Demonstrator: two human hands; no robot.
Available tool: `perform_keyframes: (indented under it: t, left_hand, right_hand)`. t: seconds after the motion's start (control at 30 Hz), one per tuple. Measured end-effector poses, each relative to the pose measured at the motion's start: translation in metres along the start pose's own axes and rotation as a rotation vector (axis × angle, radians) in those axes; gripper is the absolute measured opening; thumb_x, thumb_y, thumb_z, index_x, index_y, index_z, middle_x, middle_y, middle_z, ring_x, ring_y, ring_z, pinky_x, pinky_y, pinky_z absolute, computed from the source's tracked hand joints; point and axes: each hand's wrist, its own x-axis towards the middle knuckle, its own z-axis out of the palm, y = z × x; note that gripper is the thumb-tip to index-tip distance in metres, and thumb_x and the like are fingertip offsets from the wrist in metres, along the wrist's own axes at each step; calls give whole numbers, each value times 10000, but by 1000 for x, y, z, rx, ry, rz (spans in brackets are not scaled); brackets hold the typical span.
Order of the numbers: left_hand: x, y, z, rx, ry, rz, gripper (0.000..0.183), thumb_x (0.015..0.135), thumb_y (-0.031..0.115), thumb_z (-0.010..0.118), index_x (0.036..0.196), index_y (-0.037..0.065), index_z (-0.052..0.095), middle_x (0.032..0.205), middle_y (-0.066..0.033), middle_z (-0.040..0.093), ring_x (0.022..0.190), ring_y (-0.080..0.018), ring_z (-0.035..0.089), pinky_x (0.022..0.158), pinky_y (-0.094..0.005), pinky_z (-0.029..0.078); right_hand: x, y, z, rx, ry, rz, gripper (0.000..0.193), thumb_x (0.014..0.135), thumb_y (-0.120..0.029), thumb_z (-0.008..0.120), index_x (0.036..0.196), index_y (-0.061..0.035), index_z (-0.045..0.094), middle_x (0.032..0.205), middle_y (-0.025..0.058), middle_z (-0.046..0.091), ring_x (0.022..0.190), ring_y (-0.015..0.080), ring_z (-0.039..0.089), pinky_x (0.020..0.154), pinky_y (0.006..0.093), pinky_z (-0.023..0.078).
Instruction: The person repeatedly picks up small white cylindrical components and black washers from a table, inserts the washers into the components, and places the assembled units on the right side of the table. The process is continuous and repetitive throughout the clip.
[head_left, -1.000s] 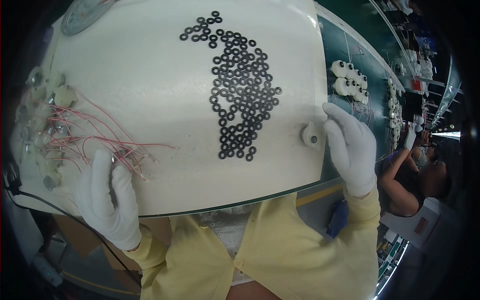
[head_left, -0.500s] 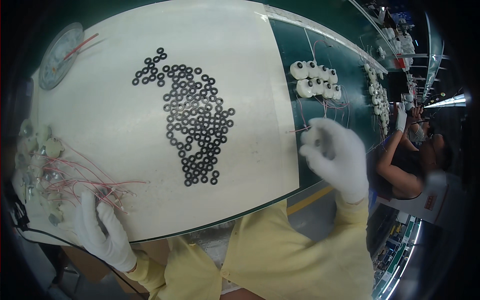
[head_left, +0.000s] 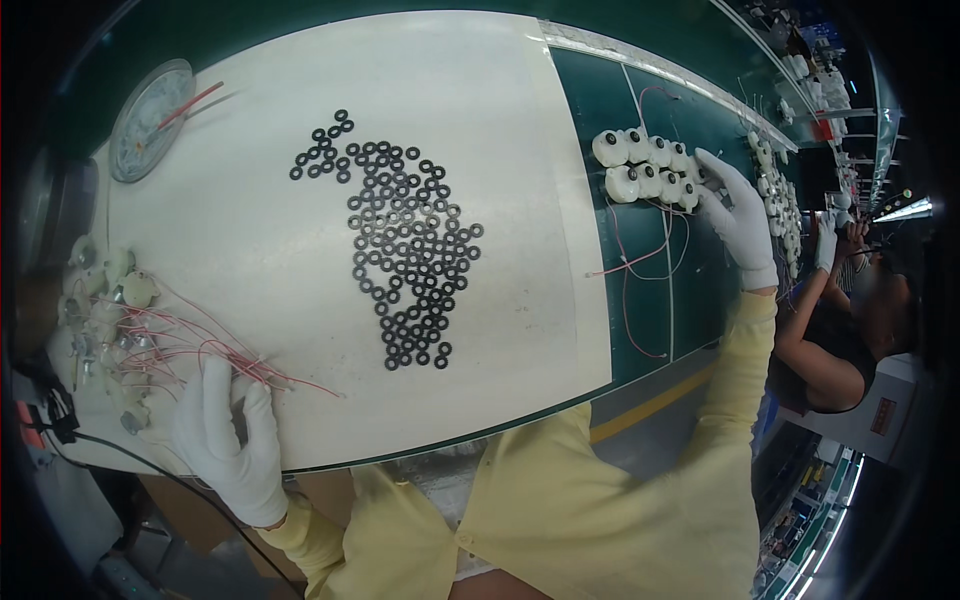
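My left hand, in a white glove, rests at the table's near left edge with thumb and fingers apart. Its fingertips touch a bundle of thin pink wires that runs from a pile of whitish round parts. My right hand, also gloved, reaches over the green surface. Its parted fingers meet the right end of two rows of white parts with black rings on top; whether a piece sits between them is hard to see. Pink wires trail from these rows toward me.
Many black rings lie in a flat patch on the white sheet. A clear round dish with a red stick stands far left. Another row of white parts extends rightward, near a co-worker's gloved hand.
My right hand has moved away from me and rightward, from near the table's front to the end of the rows. My left hand has shifted slightly, its fingers spread wider. The view has shifted slightly.
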Motion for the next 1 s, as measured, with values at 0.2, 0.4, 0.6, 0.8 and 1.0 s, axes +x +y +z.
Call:
perform_keyframes:
  t: [0.2,0.4,0.6,0.8,1.0]
  left_hand:
    - [15,11,1,24,39,25,498,761,49,833,1237,39,686,894,-81,711,681,-269,597,639,-382,429]
    - [9,15,-11,188,222,-16,430,699,68,865,1105,63,723,742,-9,657,597,-218,572,602,-366,414]
    - [1,25,-15,189,420,-18,578,628,85,888,1167,60,679,760,25,618,596,-190,515,605,-336,398]
    - [17,39,-13,103,583,29,526,656,92,834,1160,73,687,844,29,651,635,-193,504,626,-334,405]
    - [30,41,-15,89,607,98,465,731,190,800,1159,53,681,922,-2,668,691,-203,531,628,-341,430]
  right_hand:
    - [-6,6,-1,61,0,76,463,928,-57,671,1389,-43,633,1154,71,712,943,98,650,807,245,514]
    - [-26,-27,-24,50,281,-12,436,1013,-64,566,1436,43,568,1393,137,643,1239,196,607,1097,323,424]
    - [-14,-143,9,754,-168,-205,565,1056,-325,520,1470,60,516,1238,171,659,1117,218,648,989,304,482]
    - [14,-331,92,1099,-932,-328,485,1108,-362,470,1390,15,583,1101,73,668,917,118,581,858,228,471]
    - [-2,-367,131,1465,-1234,152,493,1098,-430,489,1331,-17,623,880,4,618,742,83,505,671,226,414]
